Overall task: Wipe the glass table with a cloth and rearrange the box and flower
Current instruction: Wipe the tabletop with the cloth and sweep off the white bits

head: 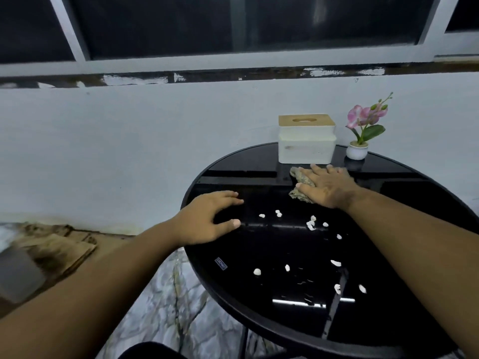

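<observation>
The round black glass table [259, 294] stands against a pale wall [129, 138], with a dark window [160, 24] above.

Right hand [328, 186]: laid flat, palm down, fingers extended and spread, pressing on a crumpled brownish cloth [302, 186] on the far part of the table. The cloth shows only at the left edge of the hand; the remainder is covered. The fingertips point towards the box and lie just near of it, not touching.

Left hand [211, 220]: open and holding nothing, fingers loosely curved, placed at the left edge of the table. Whether the fingertips touch the glass cannot be told.

Box [306, 141]: white body, light wooden lid with an oval slot, upright at the far edge of the table.

Flower [364, 126]: pink blossoms and green leaves in a small white pot, upright, just right of the box, apart from it.

Surface condition: small white scraps [310, 224] are scattered over the middle and near part of the table, between the two forearms. A small label [221, 263] is on the glass near the left edge.

Floor [166, 301]: marbled pattern, visible left of the table.
</observation>
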`<move>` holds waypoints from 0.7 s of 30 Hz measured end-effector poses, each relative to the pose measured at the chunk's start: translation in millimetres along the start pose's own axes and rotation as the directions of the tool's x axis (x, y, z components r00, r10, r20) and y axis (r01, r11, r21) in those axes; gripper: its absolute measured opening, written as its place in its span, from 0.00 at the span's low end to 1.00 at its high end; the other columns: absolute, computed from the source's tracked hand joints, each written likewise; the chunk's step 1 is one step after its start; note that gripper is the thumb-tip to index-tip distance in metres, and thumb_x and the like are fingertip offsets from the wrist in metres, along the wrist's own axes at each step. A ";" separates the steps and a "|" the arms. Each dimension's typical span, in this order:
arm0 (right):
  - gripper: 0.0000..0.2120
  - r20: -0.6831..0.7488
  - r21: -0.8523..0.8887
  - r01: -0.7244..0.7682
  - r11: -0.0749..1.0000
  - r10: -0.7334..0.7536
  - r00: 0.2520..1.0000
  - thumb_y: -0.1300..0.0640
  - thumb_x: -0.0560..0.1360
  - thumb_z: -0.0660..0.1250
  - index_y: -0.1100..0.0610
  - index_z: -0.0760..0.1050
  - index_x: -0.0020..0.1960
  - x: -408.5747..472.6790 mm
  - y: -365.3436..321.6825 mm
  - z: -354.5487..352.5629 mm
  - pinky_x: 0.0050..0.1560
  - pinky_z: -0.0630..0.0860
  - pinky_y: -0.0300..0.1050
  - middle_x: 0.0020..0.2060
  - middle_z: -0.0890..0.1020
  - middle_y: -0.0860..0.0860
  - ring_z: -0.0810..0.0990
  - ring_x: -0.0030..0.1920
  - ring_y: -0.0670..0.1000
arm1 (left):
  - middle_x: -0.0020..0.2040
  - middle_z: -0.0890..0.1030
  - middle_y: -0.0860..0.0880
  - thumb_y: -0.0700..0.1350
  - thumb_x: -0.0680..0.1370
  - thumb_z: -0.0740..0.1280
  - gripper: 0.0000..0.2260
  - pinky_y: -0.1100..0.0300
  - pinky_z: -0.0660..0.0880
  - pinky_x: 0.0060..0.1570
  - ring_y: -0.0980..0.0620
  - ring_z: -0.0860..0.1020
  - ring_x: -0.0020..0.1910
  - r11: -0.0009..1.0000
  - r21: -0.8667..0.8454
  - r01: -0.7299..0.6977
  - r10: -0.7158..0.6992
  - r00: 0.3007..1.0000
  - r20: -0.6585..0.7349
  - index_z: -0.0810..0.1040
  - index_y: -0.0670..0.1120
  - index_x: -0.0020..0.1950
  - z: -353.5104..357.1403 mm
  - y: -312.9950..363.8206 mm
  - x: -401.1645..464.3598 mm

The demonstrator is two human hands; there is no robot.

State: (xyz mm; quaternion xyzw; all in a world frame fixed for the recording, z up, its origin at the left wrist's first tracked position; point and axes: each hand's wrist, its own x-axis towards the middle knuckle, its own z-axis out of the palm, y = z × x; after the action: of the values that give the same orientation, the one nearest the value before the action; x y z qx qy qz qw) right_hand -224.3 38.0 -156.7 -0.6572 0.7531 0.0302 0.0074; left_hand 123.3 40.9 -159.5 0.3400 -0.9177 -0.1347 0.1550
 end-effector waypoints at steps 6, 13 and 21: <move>0.36 -0.014 0.008 0.113 0.994 -0.113 0.993 0.27 0.74 0.40 0.38 0.42 0.78 16.6 -57.7 1.7 0.75 0.42 0.59 0.80 0.48 0.48 0.47 0.78 0.60 | 0.75 0.68 0.51 0.61 0.77 0.62 0.26 0.54 0.63 0.74 0.54 0.65 0.75 0.997 0.073 -0.017 0.019 0.999 -0.039 0.71 0.52 0.73 5.9 0.1 1.0; 0.32 0.005 0.106 0.241 0.965 -0.243 0.970 0.31 0.77 0.47 0.39 0.47 0.78 5.8 -49.0 -3.6 0.75 0.39 0.56 0.80 0.49 0.47 0.46 0.79 0.59 | 0.72 0.72 0.53 0.59 0.77 0.65 0.24 0.58 0.64 0.72 0.57 0.67 0.72 0.999 0.004 -0.049 0.049 0.991 -0.128 0.75 0.50 0.70 0.7 10.2 -20.5; 0.34 0.012 0.018 0.127 0.992 -0.127 0.992 0.29 0.75 0.42 0.38 0.43 0.78 33.8 -81.7 -5.0 0.76 0.45 0.58 0.80 0.48 0.48 0.49 0.78 0.60 | 0.72 0.70 0.53 0.60 0.78 0.62 0.26 0.55 0.64 0.71 0.56 0.66 0.72 0.999 0.037 -0.032 0.036 0.991 -0.131 0.71 0.48 0.72 12.7 15.0 -41.0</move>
State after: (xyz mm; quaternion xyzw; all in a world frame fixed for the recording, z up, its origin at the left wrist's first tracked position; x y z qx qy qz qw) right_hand -147.8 -6.7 -156.3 -0.7035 0.7099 0.0273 0.0198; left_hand 139.4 80.9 -173.8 0.3351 -0.9133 -0.0934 0.2116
